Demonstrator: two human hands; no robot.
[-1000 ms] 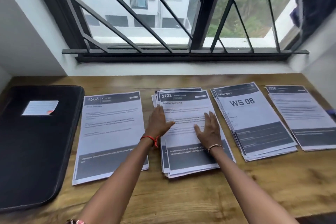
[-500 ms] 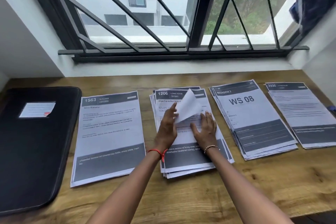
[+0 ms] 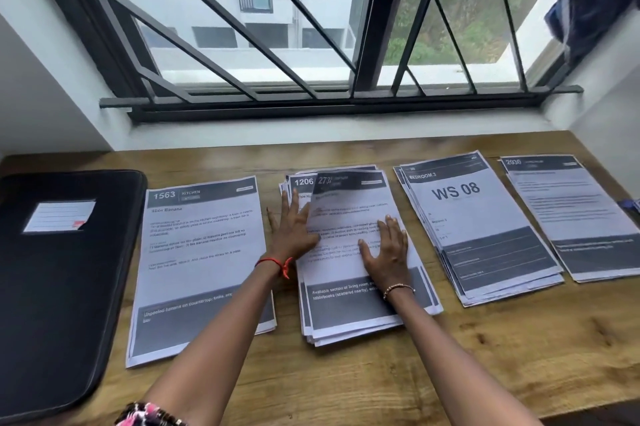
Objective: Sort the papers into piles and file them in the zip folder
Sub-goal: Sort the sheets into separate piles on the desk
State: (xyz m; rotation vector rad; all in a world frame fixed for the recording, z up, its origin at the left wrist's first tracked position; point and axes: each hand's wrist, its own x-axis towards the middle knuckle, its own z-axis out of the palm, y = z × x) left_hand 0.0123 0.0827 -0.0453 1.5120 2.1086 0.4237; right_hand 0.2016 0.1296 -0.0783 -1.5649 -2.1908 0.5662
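Four piles of printed sheets lie in a row on the wooden table. The middle pile has a top sheet headed 2732, lying skewed to the right so that a sheet headed 1206 shows at its left. My left hand rests flat with spread fingers on the pile's left edge, beside that top sheet. My right hand presses flat on the top sheet. The black zip folder lies closed at the far left.
A kitchen pile headed 1563 lies between the folder and the middle pile. A bedroom pile marked WS 08 and a pile headed 2930 lie to the right. A barred window and white sill close off the table's far side.
My left hand lifted and folded back the 2732 sheet's top corner, uncovering 1206, then let it fall. The sheet now lies flat again, shifted right. My right hand stayed on it.
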